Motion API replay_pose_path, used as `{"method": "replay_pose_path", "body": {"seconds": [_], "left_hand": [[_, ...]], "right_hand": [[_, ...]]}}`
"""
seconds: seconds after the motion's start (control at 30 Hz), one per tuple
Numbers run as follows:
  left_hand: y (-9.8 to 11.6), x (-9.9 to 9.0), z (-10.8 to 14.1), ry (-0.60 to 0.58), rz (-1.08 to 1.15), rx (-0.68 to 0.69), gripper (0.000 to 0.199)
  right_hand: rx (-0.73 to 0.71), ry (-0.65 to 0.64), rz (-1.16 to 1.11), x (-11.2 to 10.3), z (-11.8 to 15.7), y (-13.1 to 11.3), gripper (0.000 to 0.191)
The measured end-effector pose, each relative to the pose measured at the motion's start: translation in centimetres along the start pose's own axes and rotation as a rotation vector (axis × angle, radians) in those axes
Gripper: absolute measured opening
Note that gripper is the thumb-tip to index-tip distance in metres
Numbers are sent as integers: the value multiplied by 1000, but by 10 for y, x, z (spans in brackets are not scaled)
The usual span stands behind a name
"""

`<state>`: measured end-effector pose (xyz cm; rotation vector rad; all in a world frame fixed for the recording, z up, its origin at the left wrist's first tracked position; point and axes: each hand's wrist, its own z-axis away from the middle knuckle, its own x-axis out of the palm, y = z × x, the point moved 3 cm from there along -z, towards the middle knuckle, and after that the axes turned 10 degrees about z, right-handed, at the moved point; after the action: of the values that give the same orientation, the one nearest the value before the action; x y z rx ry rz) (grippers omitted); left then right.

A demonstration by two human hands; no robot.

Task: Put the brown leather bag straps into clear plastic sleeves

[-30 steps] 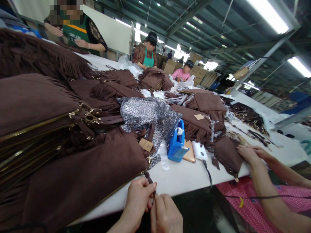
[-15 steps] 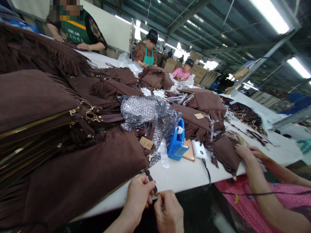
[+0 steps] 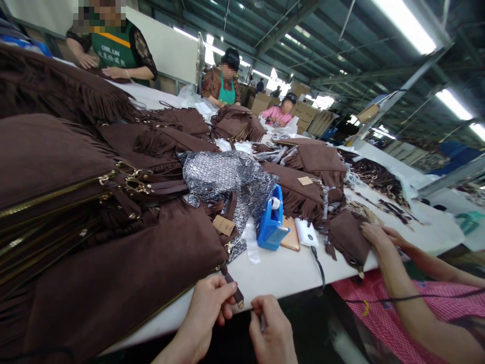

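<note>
A brown suede handbag (image 3: 144, 268) lies on its side along the table's front edge, with a gold zipper down its near side. From its corner hangs a brown zipper pull (image 3: 236, 291) with a gold tip. My left hand (image 3: 202, 308) pinches this pull between thumb and fingers. Just right of the gold tip, apart from it, is my right hand (image 3: 273, 326), its fingers curled together. Whatever small thing it may grip is too hidden to name. A tan paper tag (image 3: 223, 225) rests near the bag's corner.
A blue tape dispenser (image 3: 271, 227), a gold phone (image 3: 291, 234) and a white corded device (image 3: 306, 232) stand beyond my hands. At right, a co-worker's hands (image 3: 373, 235) touch a small brown pouch (image 3: 347, 236). Fringed bags (image 3: 56, 156) are piled at left.
My right hand has drawn away from the zipper pull's tip, to the right, leaving a gap. My left hand keeps its pinch. The whole view has shifted slightly.
</note>
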<state>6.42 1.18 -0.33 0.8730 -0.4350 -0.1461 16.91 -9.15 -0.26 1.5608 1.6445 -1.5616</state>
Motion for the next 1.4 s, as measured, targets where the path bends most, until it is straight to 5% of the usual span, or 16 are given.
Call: {"method": "replay_pose_path", "body": {"seconds": [0.2,0.33,0.57,0.87,1.03,1.13,1.27,1.4], "left_hand": [[2,2,2,-69,122,-70,20],[1,6,5,-146,242,-127,23],[4,7,10,-248,226,-142,26],[-9,13,9,-230,84,-150,41],[-9,14,9,-154,102,-107,36],[-8,12,10,-116,80,-40,30],[-11,9,8,-134,76,-36,28],[-15,9,6,-148,74,-52,29]], "right_hand": [[431,-277,-676,5,8,16,35],[472,-428,-1006,8,10,15,44],[306,-378,-996,11,6,6,62],[214,-358,-498,6,-10,-6,73],[358,-439,-815,8,-5,-9,77],[470,-418,-1017,9,5,2,63],[607,-151,-973,-2,14,29,12],[553,-209,-816,-12,11,28,28]]}}
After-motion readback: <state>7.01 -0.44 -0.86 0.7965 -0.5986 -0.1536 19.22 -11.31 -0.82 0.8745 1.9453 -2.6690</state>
